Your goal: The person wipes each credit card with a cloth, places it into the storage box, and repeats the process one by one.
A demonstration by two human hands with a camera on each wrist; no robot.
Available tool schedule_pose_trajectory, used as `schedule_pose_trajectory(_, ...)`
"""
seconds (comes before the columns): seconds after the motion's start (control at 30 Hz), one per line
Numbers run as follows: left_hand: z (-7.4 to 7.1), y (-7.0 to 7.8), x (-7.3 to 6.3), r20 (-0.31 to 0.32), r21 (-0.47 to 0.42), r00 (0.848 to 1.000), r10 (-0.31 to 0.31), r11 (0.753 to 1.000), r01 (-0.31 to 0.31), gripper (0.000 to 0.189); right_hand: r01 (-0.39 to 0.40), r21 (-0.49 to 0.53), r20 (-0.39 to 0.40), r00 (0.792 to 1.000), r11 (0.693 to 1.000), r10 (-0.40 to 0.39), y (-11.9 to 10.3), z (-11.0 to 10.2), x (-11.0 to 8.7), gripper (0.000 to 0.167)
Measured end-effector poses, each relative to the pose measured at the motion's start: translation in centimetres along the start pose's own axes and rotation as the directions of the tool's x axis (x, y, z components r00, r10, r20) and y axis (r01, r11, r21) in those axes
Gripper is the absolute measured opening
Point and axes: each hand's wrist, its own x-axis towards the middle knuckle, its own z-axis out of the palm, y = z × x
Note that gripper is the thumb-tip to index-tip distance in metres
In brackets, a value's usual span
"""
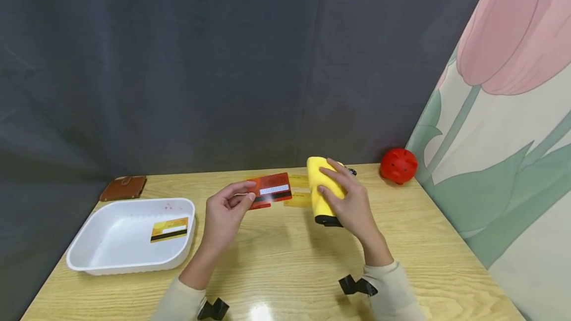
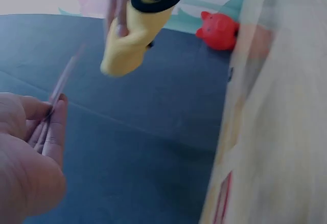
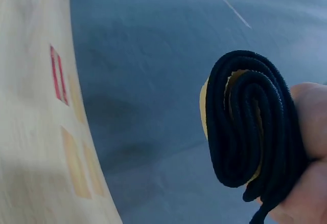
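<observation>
Our left hand (image 1: 225, 217) pinches a red card (image 1: 275, 187) at its edge, with the thumb on the near side. The card has a black stripe and a white strip, and we hold it up over the wooden table (image 1: 276, 266). Our right hand (image 1: 352, 204) grips a rolled yellow cloth (image 1: 317, 181) with black edging, and this is up off the table too. The card and the cloth do not touch.

Two yellow cards (image 1: 296, 200) lie flat on the table, one behind the other, just left of the cloth in the head view. Something flat and red (image 3: 59, 74) lies there as well; it may be one card or two, as the held card hides part of it.

To our left is a white tray (image 1: 111, 237) with a gold card (image 1: 169, 230) in it. A brown wallet (image 1: 123, 188) lies behind the tray. Far over on our right sits a red pig (image 1: 398, 166), near the flowery wall (image 1: 504, 162).
</observation>
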Motion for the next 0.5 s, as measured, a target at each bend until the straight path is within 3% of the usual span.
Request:
schedule_pose_trajectory(0.17,-3.5,1.3,0.0,-0.046,0.098,0.999,-0.017,0.995,0.022,0.024,-0.046,0.034,-0.028,0.999,0.998,0.047,0.8,-1.5,0.1,0.042)
schedule_pose_trajectory(0.33,-8.0,2.2,-0.3,-0.115,0.117,0.993,-0.038,0.992,0.052,0.026,-0.051,0.051,-0.072,0.996,0.997,0.054,1.0,-2.5,0.2,0.042)
schedule_pose_trajectory(0.5,-12.4,1.8,-0.5,-0.111,0.147,0.993,-0.031,0.988,0.047,0.028,-0.067,0.059,-0.077,0.994,0.996,0.072,1.0,-2.9,0.3,0.042)
